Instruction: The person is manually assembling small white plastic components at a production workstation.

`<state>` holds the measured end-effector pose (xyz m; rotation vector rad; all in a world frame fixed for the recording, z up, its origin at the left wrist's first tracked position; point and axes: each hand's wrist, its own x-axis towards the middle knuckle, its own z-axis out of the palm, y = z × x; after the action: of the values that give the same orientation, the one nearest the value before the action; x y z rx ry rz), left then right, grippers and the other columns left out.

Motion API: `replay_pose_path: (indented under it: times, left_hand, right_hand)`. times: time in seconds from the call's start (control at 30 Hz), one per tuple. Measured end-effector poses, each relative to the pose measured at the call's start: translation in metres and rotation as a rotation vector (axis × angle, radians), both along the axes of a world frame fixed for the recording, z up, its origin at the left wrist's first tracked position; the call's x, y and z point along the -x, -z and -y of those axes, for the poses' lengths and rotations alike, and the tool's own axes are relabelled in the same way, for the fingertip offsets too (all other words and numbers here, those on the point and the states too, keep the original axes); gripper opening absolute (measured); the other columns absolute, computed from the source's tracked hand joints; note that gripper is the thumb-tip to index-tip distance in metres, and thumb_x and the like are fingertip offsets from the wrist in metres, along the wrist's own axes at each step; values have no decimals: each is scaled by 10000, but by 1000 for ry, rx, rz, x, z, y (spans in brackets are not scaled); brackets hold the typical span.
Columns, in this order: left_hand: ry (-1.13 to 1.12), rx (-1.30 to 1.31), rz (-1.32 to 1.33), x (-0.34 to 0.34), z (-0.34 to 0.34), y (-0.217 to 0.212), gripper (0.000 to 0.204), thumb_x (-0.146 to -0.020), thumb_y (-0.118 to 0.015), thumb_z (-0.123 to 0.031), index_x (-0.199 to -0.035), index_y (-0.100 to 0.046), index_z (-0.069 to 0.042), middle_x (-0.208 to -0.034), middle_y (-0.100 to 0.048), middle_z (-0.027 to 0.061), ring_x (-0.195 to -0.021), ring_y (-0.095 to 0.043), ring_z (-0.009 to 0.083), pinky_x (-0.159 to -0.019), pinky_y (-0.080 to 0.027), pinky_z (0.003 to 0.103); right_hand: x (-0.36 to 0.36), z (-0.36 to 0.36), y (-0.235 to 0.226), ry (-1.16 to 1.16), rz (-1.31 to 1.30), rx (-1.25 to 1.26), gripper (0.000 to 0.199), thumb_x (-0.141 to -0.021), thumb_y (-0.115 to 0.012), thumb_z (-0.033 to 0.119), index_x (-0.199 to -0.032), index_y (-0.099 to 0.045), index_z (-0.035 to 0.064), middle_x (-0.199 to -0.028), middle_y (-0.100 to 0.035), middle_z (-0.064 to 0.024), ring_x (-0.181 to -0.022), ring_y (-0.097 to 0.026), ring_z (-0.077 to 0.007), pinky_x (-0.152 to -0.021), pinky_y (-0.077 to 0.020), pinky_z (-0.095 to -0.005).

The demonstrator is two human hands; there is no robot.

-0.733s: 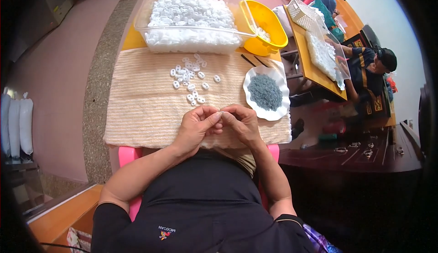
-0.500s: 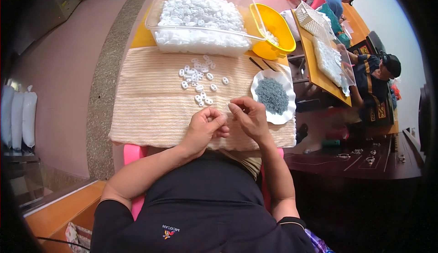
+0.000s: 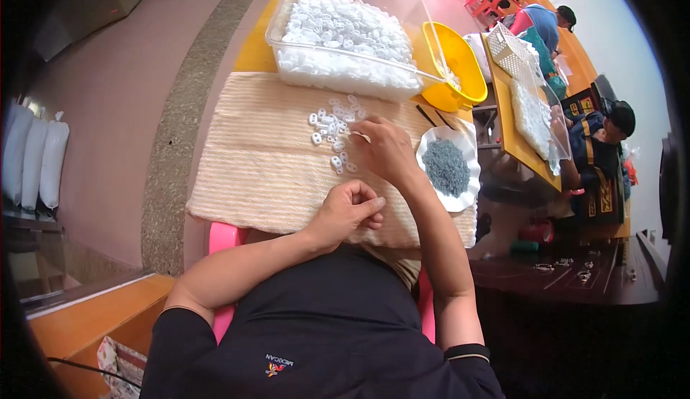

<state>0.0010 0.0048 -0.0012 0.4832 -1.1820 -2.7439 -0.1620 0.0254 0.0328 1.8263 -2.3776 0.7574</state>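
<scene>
Several small white oval plastic pieces, each with two holes (image 3: pixel 332 127), lie in a loose cluster on a striped cream cloth (image 3: pixel 251 154). My right hand (image 3: pixel 387 153) reaches to the right side of this cluster, palm down. Its fingers stretch slightly apart toward the pieces, and the hand covers some of them. Closer to my body, my left hand (image 3: pixel 346 216) is closed just above the cloth, thumb pressed against the curled fingers. Whatever it may pinch is too small to make out.
Behind the cluster stands a clear plastic bin (image 3: pixel 345 75) full of white pieces, beside a yellow basin (image 3: pixel 467 75). To the right, a white scalloped dish (image 3: pixel 468 196) holds small grey-blue bits (image 3: pixel 445 167). Two dark sticks (image 3: pixel 425 115) lie behind it. A co-worker (image 3: pixel 604 136) sits farther right.
My right hand has moved away from my left hand, forward to the white pieces. My left hand stays closed near my body. The whole view has shifted slightly.
</scene>
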Motion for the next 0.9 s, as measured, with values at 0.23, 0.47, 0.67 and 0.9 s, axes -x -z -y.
replay_pose_path:
  times: [0.23,0.47,0.67,0.9]
  left_hand:
    - [16,22,-6,-2,1,0,132,-918,-635,-128,-898,-544,-34,-804,-606,36,-713,-609,104,-650,-535,250]
    - [20,21,8,-1,0,1,117,-921,-626,-112,-902,-545,-29,-814,-609,40,-723,-612,107,-659,-541,255]
    - [5,12,0,-2,0,-1,107,-918,-625,-98,-905,-547,-26,-818,-610,42,-723,-614,109,-663,-544,255]
    - [-18,18,-1,-1,-1,-1,119,-925,-612,-90,-883,-535,-10,-799,-607,50,-696,-611,100,-635,-547,239]
  right_hand:
    - [-4,23,-2,-2,-23,-139,168,-782,-624,164,-903,-713,89,-874,-634,-128,-814,-632,-345,-710,-494,-436]
    - [1,27,9,-71,-143,-178,109,-774,-592,118,-814,-685,76,-890,-647,-103,-755,-651,-324,-663,-510,-423]
    - [-2,29,7,-111,-158,-169,125,-777,-553,78,-815,-667,46,-917,-649,-131,-764,-659,-337,-679,-520,-431]
    - [-1,26,-1,-93,-38,-228,142,-825,-553,123,-831,-660,29,-930,-645,-160,-814,-642,-374,-730,-500,-464]
